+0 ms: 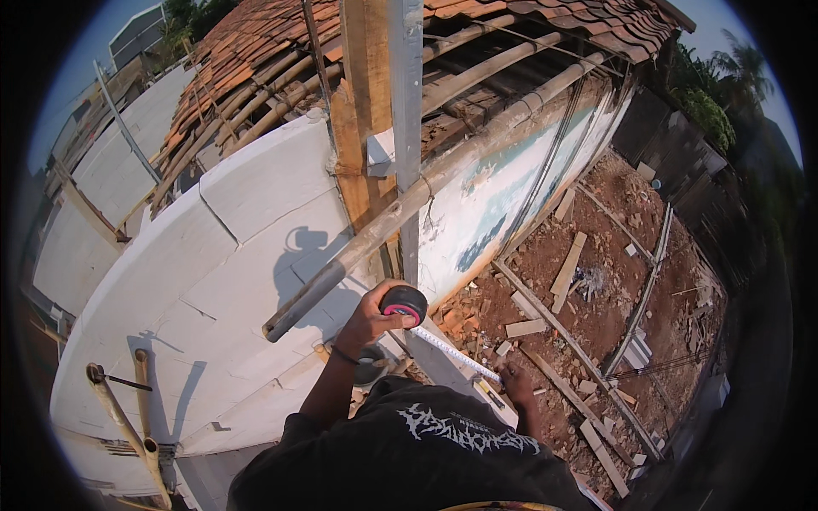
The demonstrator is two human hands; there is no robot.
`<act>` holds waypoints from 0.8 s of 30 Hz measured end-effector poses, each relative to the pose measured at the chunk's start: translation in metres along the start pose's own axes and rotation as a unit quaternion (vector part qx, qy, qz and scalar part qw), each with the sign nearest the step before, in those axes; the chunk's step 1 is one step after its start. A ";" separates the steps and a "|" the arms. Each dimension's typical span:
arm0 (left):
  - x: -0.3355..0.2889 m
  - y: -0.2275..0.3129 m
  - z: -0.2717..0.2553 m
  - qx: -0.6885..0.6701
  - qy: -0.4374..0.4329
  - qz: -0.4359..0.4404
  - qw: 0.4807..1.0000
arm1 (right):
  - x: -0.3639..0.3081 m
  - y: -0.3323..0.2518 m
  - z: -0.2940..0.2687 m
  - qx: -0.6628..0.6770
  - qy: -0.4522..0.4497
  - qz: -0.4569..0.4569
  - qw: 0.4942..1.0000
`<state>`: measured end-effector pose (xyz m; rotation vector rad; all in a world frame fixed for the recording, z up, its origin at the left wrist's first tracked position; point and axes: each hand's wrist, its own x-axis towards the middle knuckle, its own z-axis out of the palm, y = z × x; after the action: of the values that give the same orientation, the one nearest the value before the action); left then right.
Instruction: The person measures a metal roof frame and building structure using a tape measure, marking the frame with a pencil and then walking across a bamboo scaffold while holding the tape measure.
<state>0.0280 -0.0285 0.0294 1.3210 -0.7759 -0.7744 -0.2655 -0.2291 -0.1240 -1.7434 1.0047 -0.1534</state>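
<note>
The person's left hand [375,319] is raised in front of the body, its forearm climbing from the lower edge with a thin dark band at the wrist. Its fingers wrap a round black tape measure with a pinkish-red ring [404,304], the thumb lying across the near side of the case. From the case a white, marked tape blade [456,353] slants down and rightward to the right hand [518,387], which sits lower and farther right, arm bent, fingers curled at the blade's far end. That hand is dark and small, so whether it pinches the blade or only steadies it cannot be told; the blade's tip is lost at the fingers.

Directly above the left hand stands an upright grey metal post [408,102], its lower part hidden behind the hand and case. A round, weathered pole [349,255] crosses in front of the post, above the left hand. Left of that hand spreads a pale block wall [256,204] bearing a shadow. Just below the left hand, a dark grey round tub [368,370] is partly covered by the forearm and the black printed shirt [400,451]. Just left of the right hand lies a yellow-and-black tool [488,392], too small to identify. The upper arms are covered by sleeves.
</note>
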 end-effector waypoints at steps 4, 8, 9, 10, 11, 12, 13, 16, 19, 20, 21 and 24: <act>0.016 -0.012 0.019 -0.055 0.005 -0.023 0.998 | -0.005 0.009 -0.002 0.002 0.017 0.041 0.999; 0.027 -0.034 0.038 -0.124 0.036 -0.058 0.990 | -0.021 0.009 -0.007 0.015 0.045 0.092 0.995; 0.030 -0.035 0.043 -0.139 0.040 -0.060 0.988 | -0.022 0.021 -0.008 0.014 0.055 0.085 0.995; 0.034 -0.038 0.046 -0.146 0.023 -0.079 0.986 | -0.023 0.039 -0.007 0.014 0.066 0.077 0.995; 0.038 -0.038 0.052 -0.150 0.004 -0.078 0.986 | -0.024 0.050 -0.007 0.014 0.077 0.070 0.994; 0.037 -0.040 0.053 -0.149 -0.008 -0.082 0.986 | -0.041 0.012 -0.004 0.015 0.068 0.103 0.992; 0.037 -0.042 0.054 -0.147 -0.020 -0.086 0.985 | -0.036 0.014 -0.002 0.047 0.059 0.104 0.992; 0.029 -0.048 0.051 -0.151 -0.037 -0.091 0.984 | -0.039 0.025 0.015 0.110 0.084 0.099 0.985; 0.036 -0.049 0.053 -0.168 -0.011 -0.053 0.984 | -0.039 0.059 0.015 0.174 0.117 0.134 0.968; 0.038 -0.057 0.053 -0.181 -0.003 -0.058 0.982 | -0.041 0.075 0.016 0.170 0.155 0.148 0.962; 0.042 -0.059 0.053 -0.195 0.003 -0.064 0.979 | -0.044 0.097 0.015 0.152 0.169 0.157 0.961; 0.039 -0.045 0.032 -0.232 0.023 -0.040 0.972 | -0.056 0.127 0.038 0.144 0.186 0.228 0.945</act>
<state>0.0194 -0.0826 -0.0102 0.9472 -0.4663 -0.9213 -0.3502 -0.1725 -0.2264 -1.2017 1.5519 -0.3223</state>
